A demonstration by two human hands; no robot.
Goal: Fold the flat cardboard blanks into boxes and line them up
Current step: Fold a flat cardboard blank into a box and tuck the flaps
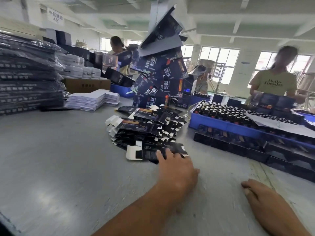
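Left hand (177, 166): reaches mid-worktop, fingers spread flat on the nearest flat blank (150, 153) — fingertips blurred.
Blank pile (144, 128): just beyond, fanned out.
Right hand (255, 193): loosely curled, empty, near the folded boxes (255, 149) — wrist cut off.

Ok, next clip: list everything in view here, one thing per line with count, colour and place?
flat blanks: a loose heap, black and white, table centre
nearest blank: one, black and white, under the left fingertips
folded boxes: a row, black, right side below the crate
blue crate: one, right, full of dark bottles
tall box stack: dark blue, leaning, behind the heap
white sheets: one stack, left of centre
wrapped bundles: dark, stacked far left
workers: two, far side
table: grey
left hand: touches nearest blank
right hand: rests on table, holding nothing
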